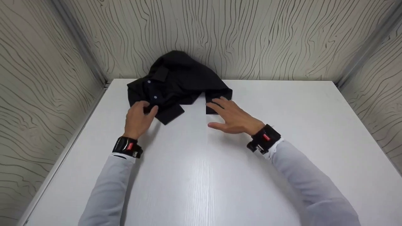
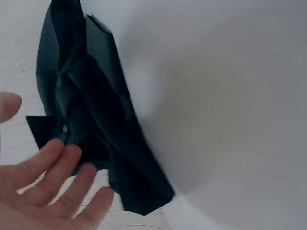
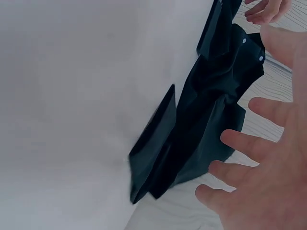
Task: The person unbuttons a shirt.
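A black garment (image 1: 188, 75) lies crumpled at the far end of the white table, bunched against the back wall. Small pale buttons show on its left part. My left hand (image 1: 138, 119) is at its near left edge, thumb and fingers apart and loosely bent. In the left wrist view, that hand's fingertips overlap the dark cloth (image 2: 91, 91). Over the garment's right end, my right hand (image 1: 234, 117) spreads its fingers, thumb held away. The right wrist view shows those fingers (image 3: 240, 143) straight, with the folded cloth (image 3: 192, 124) beyond them and no cloth gripped.
The white table (image 1: 194, 175) stretches toward me beneath both forearms. Wood-grain patterned panels (image 1: 251, 37) rise behind it and on both sides, joined by grey corner posts (image 1: 361, 47). Each wrist wears a black strap (image 1: 265, 138) with a small device.
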`<state>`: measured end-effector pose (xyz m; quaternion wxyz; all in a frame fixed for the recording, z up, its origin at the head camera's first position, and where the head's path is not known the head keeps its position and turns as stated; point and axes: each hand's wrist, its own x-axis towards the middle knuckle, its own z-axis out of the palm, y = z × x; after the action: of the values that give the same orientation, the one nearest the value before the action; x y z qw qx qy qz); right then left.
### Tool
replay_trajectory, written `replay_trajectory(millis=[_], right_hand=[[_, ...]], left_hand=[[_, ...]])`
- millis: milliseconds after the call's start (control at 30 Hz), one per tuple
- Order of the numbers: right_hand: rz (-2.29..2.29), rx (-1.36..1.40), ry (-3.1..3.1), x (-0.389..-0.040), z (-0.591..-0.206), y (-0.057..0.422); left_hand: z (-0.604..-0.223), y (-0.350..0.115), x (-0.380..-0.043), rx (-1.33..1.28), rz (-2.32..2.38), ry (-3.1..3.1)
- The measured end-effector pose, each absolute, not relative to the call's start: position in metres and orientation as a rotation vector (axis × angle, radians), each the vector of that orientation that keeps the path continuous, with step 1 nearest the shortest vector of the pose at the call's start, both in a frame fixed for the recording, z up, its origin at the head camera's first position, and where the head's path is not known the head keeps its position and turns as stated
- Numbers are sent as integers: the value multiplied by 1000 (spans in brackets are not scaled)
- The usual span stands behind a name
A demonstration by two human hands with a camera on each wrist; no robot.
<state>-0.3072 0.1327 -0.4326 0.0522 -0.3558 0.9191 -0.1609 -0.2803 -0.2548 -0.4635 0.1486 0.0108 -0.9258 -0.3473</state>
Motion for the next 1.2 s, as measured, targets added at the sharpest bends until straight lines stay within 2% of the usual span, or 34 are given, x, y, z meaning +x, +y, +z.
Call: replay_trajectory(millis=[300,367,500,667,800,1033,1200], right_hand=[[-552,-1035,2776,-354,-428,60],[-588,-989,2784,-362,-428,48],[-691,-889,2794,-378,-429,31],[-835,-801,2783,-392,-432,19],[-869,-776,2816,-396,-436,19],[-880,-962,2935,-396,-455,35],[-1215,-1000,2918,-385,-457,61]], left_hand=[[-477,-255,-327,354,-1063,-2733],[-490,-256,-340,384,-1052,-2697],[-493,-250,-345,349,-1161,-2604],[-494,-244,-339,-27,-1276,-2577],[-480,-227,-314,-385,-1241,-2636],[-467,-197,-272,-800,-1143,-2695],[-467,-185,-254,-1007,-943,-2703]])
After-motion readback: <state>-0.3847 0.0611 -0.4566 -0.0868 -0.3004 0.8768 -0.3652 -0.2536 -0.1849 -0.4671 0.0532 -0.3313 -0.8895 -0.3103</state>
